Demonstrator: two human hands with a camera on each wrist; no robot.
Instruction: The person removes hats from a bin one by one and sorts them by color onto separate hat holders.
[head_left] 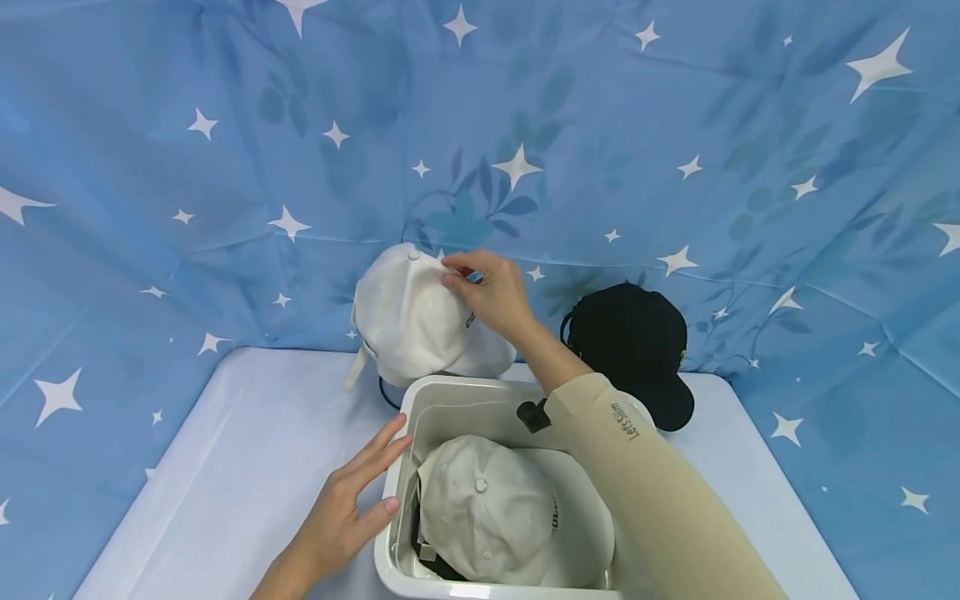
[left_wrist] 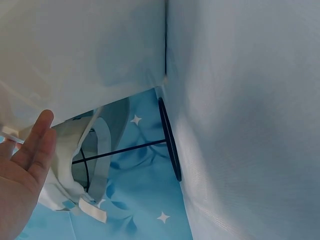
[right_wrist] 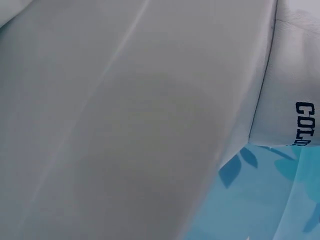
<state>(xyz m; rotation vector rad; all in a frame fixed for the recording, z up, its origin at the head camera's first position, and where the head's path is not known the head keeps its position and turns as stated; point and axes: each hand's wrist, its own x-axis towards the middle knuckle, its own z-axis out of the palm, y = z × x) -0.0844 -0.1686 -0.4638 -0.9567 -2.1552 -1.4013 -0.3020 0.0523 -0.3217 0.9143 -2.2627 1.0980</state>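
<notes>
A white cap [head_left: 412, 317] with dark lettering sits on a thin black wire stand [left_wrist: 135, 149] behind the bin. My right hand [head_left: 491, 292] pinches the upper front of its crown between thumb and fingers. In the right wrist view the brim and lettered front of the cap [right_wrist: 295, 75] loom close, and no fingers show. My left hand [head_left: 345, 492] rests its extended fingertips against the left rim of a white plastic bin [head_left: 386, 533]. Another white cap [head_left: 487, 508] lies inside the bin, over some dark item mostly hidden under it.
A black cap [head_left: 630, 342] stands behind the bin at the right, its support mostly hidden. The table has a white cover [head_left: 277, 433]. A blue star-patterned cloth [head_left: 360, 192] hangs directly behind the caps. A black heart-shaped mark [head_left: 532, 415] is on the bin's inner wall.
</notes>
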